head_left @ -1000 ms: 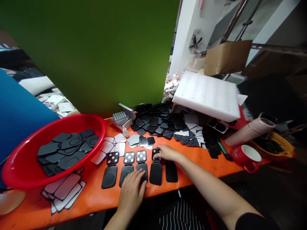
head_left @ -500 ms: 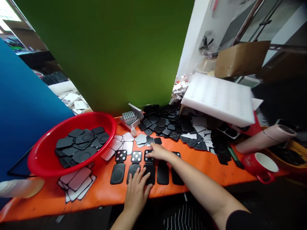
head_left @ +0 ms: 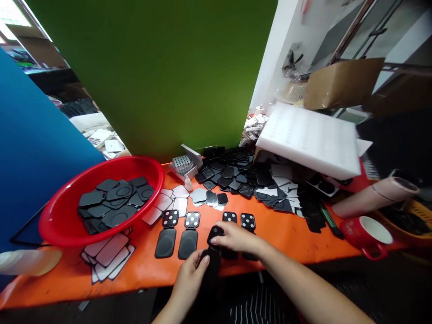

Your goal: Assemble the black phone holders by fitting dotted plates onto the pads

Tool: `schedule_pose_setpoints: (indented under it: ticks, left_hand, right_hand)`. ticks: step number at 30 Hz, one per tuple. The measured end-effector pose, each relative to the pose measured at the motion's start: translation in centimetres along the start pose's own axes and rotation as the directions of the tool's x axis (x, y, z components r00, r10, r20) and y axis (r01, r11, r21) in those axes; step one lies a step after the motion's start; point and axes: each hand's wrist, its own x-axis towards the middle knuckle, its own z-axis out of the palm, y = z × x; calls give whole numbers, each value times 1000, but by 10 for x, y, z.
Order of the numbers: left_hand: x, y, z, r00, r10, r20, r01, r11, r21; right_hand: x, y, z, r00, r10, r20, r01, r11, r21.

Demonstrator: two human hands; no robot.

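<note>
1. The left hand [head_left: 191, 272] is partly closed. Its thumb and fingers pinch the left side of the bottom part of a long, flat, black piece with two hinged parts [head_left: 215, 233].
2. The right hand [head_left: 234, 237] pinches the same black piece by its square top part. It comes in from the right side. Its fingers hide some of the top, so I cannot see all the dots there.
3. The black piece is between the two hands. Its long way runs from near the person's body out toward the back of the orange table [head_left: 141, 272]. The square end is the far one and the longer end is the near one. The right hand is nearer the square end, and the left hand is nearer the long end.
4. The bottom end is by the table's front edge. It is dark there, so I cannot tell if it touches.
5. Two black pieces with white dots [head_left: 187, 244] lie flat to the left of it, side by side. Two more dotted pieces [head_left: 229, 217] lie to the right, partly behind the right hand and arm.
6. A big red plastic tub [head_left: 50, 225] sits farther left, with flat dark pieces [head_left: 118, 191] inside.
</note>
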Motion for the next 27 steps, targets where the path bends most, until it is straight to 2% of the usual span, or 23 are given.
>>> schedule_pose_setpoints:
  ticks: [3,4,6,9,11,13,16,18,19,21,23,27]
  left_hand:
    - [1,-5,0,999,-32,-22,32,999,-11]
    - [0,-4,0,999,-29,-26,29,1000,-11]
    - [-1,0,0,999,-15,-37,15,1000,-6]
    - [-6,11,0,998,13,-57,-12,1000,26]
    - [-10,19,1,998,35,-58,-33,998,50]
    - [-14,24,1,997,59,-40,-56,997,62]
    - [-16,28,1,996,90,-6,-89,994,67]
    - [-16,28,1,995,100,-7,-99,992,76]
    - [-16,28,1,995,101,-14,-99,991,85]
    - [-15,27,2,995,93,-30,-89,991,103]
    - [-14,25,3,997,69,-42,-64,992,108]
    - [-9,23,4,997,6,-80,0,997,78]
  right_hand:
    - [-6,-10,8,993,-51,-110,23,970,-243]
    - [-7,-13,9,991,-55,-124,18,959,-282]
    - [-9,-17,9,989,-50,-136,14,967,-256]
    - [-7,-15,4,992,-32,-122,30,999,-19]
    - [-5,-9,0,997,12,-75,2,983,181]
    - [-1,-3,-1,998,58,-8,-51,927,371]
    - [3,5,1,992,73,98,-118,779,616]
    - [4,8,2,986,77,147,-159,689,707]
    - [3,9,3,984,83,156,-171,673,720]
    - [2,8,3,986,98,137,-165,711,683]
    - [-1,6,1,991,99,91,-134,801,584]
    - [-7,-4,-1,995,54,-87,-24,949,316]
